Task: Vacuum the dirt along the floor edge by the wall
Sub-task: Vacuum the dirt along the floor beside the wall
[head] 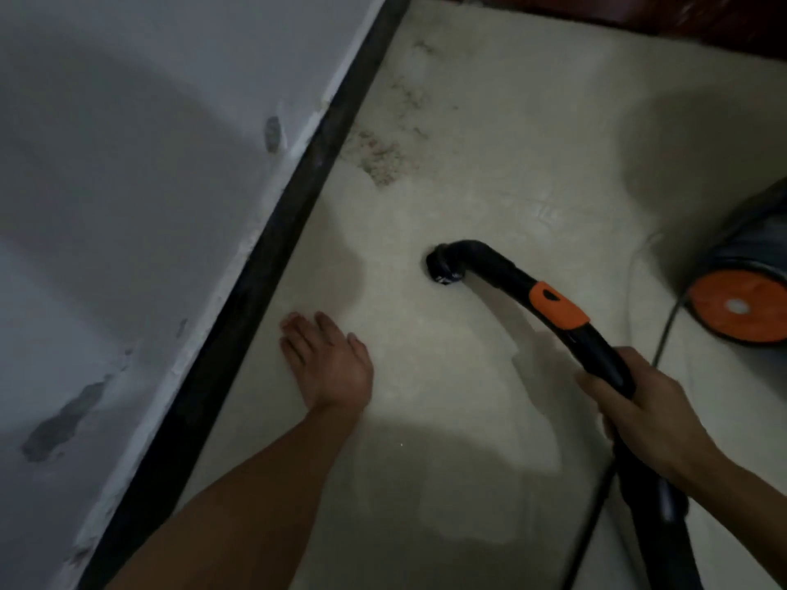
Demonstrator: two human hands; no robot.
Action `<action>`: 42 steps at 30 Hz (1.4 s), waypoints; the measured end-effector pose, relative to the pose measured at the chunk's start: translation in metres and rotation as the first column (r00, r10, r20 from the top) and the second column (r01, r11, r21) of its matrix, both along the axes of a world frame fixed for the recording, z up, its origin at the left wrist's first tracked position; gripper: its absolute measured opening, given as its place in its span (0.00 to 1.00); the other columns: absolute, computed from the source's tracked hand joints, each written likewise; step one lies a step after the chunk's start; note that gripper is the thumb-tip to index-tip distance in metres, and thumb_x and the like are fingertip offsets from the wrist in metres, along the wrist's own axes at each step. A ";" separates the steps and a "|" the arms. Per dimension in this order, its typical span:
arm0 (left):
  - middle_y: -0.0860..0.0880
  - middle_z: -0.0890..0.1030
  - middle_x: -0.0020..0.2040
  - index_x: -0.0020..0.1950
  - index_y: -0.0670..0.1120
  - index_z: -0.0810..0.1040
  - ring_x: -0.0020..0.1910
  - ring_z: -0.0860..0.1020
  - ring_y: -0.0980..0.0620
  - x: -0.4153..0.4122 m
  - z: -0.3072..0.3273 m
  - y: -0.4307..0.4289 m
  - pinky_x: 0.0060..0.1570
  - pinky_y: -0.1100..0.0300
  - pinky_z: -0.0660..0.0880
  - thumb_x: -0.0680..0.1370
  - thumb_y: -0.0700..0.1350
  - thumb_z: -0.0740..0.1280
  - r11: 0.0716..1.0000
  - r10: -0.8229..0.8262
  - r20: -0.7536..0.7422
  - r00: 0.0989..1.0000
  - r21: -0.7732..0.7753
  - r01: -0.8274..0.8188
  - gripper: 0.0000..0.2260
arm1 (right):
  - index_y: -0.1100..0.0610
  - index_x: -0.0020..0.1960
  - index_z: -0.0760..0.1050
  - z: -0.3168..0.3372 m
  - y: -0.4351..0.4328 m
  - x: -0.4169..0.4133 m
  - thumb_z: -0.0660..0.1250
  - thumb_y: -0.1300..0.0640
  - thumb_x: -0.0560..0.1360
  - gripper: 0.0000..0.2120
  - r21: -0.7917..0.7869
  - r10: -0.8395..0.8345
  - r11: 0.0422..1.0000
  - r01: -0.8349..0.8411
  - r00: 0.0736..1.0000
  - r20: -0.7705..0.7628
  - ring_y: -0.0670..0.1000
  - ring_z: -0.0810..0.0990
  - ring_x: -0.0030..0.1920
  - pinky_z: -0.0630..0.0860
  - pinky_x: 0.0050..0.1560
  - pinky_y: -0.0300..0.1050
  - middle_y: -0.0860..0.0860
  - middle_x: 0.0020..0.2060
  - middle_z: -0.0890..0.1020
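Dirt (381, 157) lies scattered on the pale floor (511, 121) just beside the black skirting strip (272, 266) at the foot of the wall (127, 163), well ahead of the vacuum nozzle (443, 266), which points down at the floor. The right hand (647, 415) is wrapped around the black hose handle (596, 347) below its orange band. The left hand (328, 359), arm stretched forward, lies flat on the floor near the skirting strip, fingers straight.

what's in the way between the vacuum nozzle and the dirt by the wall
Nothing visible. Only bare floor lies between the vacuum nozzle and the dirt patch by the black skirting. The left hand lies flat on the floor nearer the person, off that line.
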State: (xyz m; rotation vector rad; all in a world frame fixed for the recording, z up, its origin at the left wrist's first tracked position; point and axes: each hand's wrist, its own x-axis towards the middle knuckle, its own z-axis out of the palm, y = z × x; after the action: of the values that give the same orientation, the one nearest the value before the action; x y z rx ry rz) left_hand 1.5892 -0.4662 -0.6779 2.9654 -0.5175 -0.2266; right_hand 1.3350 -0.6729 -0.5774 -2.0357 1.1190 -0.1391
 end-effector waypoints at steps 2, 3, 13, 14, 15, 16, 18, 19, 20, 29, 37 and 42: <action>0.31 0.59 0.74 0.74 0.37 0.61 0.74 0.56 0.34 0.017 0.005 -0.007 0.73 0.44 0.51 0.80 0.49 0.56 0.991 -0.119 -0.008 0.993 0.054 0.120 0.26 | 0.44 0.49 0.73 -0.003 -0.010 -0.028 0.70 0.49 0.75 0.06 -0.042 -0.096 0.995 0.095 0.995 -0.015 0.48 0.79 0.23 0.74 0.23 0.41 0.48 0.27 0.81; 0.33 0.59 0.74 0.75 0.38 0.60 0.74 0.56 0.36 0.027 0.008 -0.014 0.73 0.45 0.52 0.81 0.50 0.55 0.983 -0.174 0.001 0.985 0.063 0.174 0.25 | 0.44 0.48 0.73 -0.006 -0.016 -0.035 0.70 0.50 0.76 0.06 -0.062 -0.147 0.987 0.145 0.989 -0.016 0.48 0.78 0.22 0.74 0.23 0.41 0.50 0.26 0.81; 0.34 0.58 0.75 0.73 0.36 0.60 0.75 0.55 0.38 0.087 -0.010 -0.108 0.74 0.47 0.49 0.81 0.47 0.53 0.991 0.062 0.101 0.993 -0.128 -0.049 0.23 | 0.48 0.55 0.71 -0.030 -0.038 0.048 0.68 0.47 0.75 0.12 -0.133 -0.032 0.990 0.038 0.999 0.044 0.52 0.80 0.28 0.76 0.30 0.46 0.52 0.33 0.80; 0.34 0.58 0.75 0.73 0.36 0.60 0.75 0.55 0.38 0.087 -0.015 -0.109 0.74 0.47 0.49 0.81 0.47 0.53 0.991 0.073 0.130 0.989 -0.123 -0.057 0.24 | 0.47 0.56 0.70 -0.034 -0.035 0.054 0.68 0.47 0.75 0.12 -0.133 0.012 0.991 -0.007 0.999 0.035 0.52 0.80 0.29 0.77 0.31 0.47 0.51 0.33 0.80; 0.34 0.58 0.75 0.73 0.36 0.61 0.75 0.55 0.37 0.088 -0.018 -0.110 0.73 0.47 0.50 0.81 0.47 0.53 0.991 0.078 0.148 0.986 -0.120 -0.061 0.24 | 0.46 0.56 0.71 -0.036 -0.035 0.060 0.68 0.47 0.75 0.12 -0.131 0.030 0.991 -0.025 0.999 0.033 0.51 0.80 0.30 0.76 0.31 0.47 0.50 0.33 0.80; 0.34 0.59 0.75 0.73 0.36 0.62 0.75 0.56 0.37 0.087 -0.020 -0.110 0.73 0.47 0.50 0.80 0.47 0.54 0.991 0.076 0.154 0.985 -0.117 -0.058 0.24 | 0.46 0.57 0.71 -0.038 -0.037 0.066 0.68 0.46 0.75 0.12 -0.119 0.017 0.993 -0.012 0.999 0.037 0.51 0.80 0.30 0.77 0.31 0.47 0.50 0.33 0.80; 0.34 0.60 0.74 0.73 0.36 0.63 0.75 0.57 0.37 0.088 -0.021 -0.110 0.73 0.47 0.51 0.80 0.47 0.54 0.992 0.064 0.161 0.985 -0.115 -0.046 0.24 | 0.48 0.57 0.71 -0.038 -0.050 0.084 0.67 0.47 0.76 0.12 -0.089 -0.054 0.994 0.060 0.996 0.065 0.53 0.80 0.30 0.78 0.32 0.50 0.52 0.33 0.80; 0.34 0.61 0.74 0.73 0.36 0.63 0.74 0.58 0.37 0.088 -0.021 -0.111 0.73 0.47 0.52 0.80 0.47 0.55 0.993 0.067 0.160 0.985 -0.110 -0.049 0.24 | 0.50 0.57 0.71 -0.038 -0.061 0.097 0.67 0.47 0.76 0.13 -0.081 -0.079 0.993 0.085 0.994 0.075 0.55 0.81 0.31 0.79 0.33 0.51 0.53 0.33 0.80; 0.34 0.61 0.74 0.73 0.37 0.64 0.74 0.58 0.37 0.088 -0.020 -0.111 0.72 0.47 0.52 0.79 0.47 0.55 0.993 0.073 0.151 0.986 -0.106 -0.058 0.24 | 0.51 0.58 0.71 -0.038 -0.071 0.111 0.67 0.48 0.76 0.13 -0.082 -0.085 0.992 0.091 0.993 0.078 0.56 0.81 0.32 0.79 0.34 0.51 0.53 0.34 0.80; 0.33 0.64 0.73 0.71 0.36 0.68 0.72 0.62 0.35 0.087 -0.017 -0.112 0.72 0.43 0.58 0.79 0.48 0.53 0.990 0.088 0.138 0.987 -0.123 -0.071 0.25 | 0.56 0.59 0.71 -0.031 -0.139 0.209 0.67 0.52 0.77 0.13 -0.079 -0.047 0.995 0.055 0.994 0.100 0.52 0.81 0.30 0.75 0.32 0.44 0.52 0.35 0.80; 0.33 0.62 0.74 0.73 0.37 0.65 0.74 0.60 0.36 0.088 -0.013 -0.113 0.73 0.43 0.54 0.79 0.47 0.54 0.992 0.092 0.071 0.993 -0.088 -0.086 0.25 | 0.47 0.63 0.70 -0.032 -0.081 0.169 0.70 0.51 0.74 0.19 -0.057 0.140 0.988 -0.144 0.988 -0.063 0.43 0.76 0.28 0.67 0.26 0.38 0.43 0.30 0.77; 0.33 0.62 0.74 0.73 0.36 0.65 0.73 0.60 0.36 0.088 -0.011 -0.112 0.72 0.42 0.56 0.79 0.49 0.50 0.992 0.082 0.055 0.995 -0.099 -0.077 0.26 | 0.53 0.64 0.71 -0.030 -0.097 0.188 0.69 0.52 0.76 0.19 -0.139 0.036 0.989 -0.046 0.996 -0.080 0.46 0.75 0.30 0.66 0.28 0.41 0.45 0.32 0.76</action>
State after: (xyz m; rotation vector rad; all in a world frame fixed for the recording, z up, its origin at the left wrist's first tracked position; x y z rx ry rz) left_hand 1.6773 -0.5782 -0.6893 2.8979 -0.4035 -0.1030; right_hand 1.5231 -0.7695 -0.6075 -2.2042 1.1419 -0.1222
